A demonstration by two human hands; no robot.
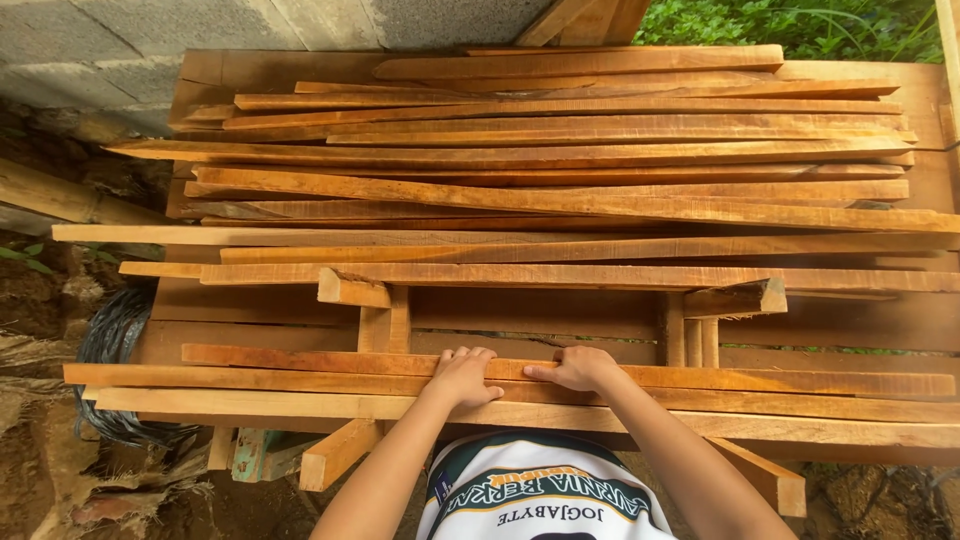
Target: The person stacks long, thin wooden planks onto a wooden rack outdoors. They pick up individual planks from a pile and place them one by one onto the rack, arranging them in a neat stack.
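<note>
My left hand (463,376) and my right hand (577,368) lie side by side, palms down, on a long thin wooden strip (780,381) at the near edge of a wooden workbench (540,315). The fingers of both hands curl over that strip's far edge. Two more long strips (250,378) (230,402) lie just in front of it, under my wrists. Nothing is lifted; the strips rest flat.
A big loose pile of long reddish wooden slats (560,180) covers the far half of the bench. Short blocks (352,290) (738,298) stand on bench uprights. A grey block wall (130,40) is behind, greenery (800,25) at the top right, black mesh (110,340) and dirt at the left.
</note>
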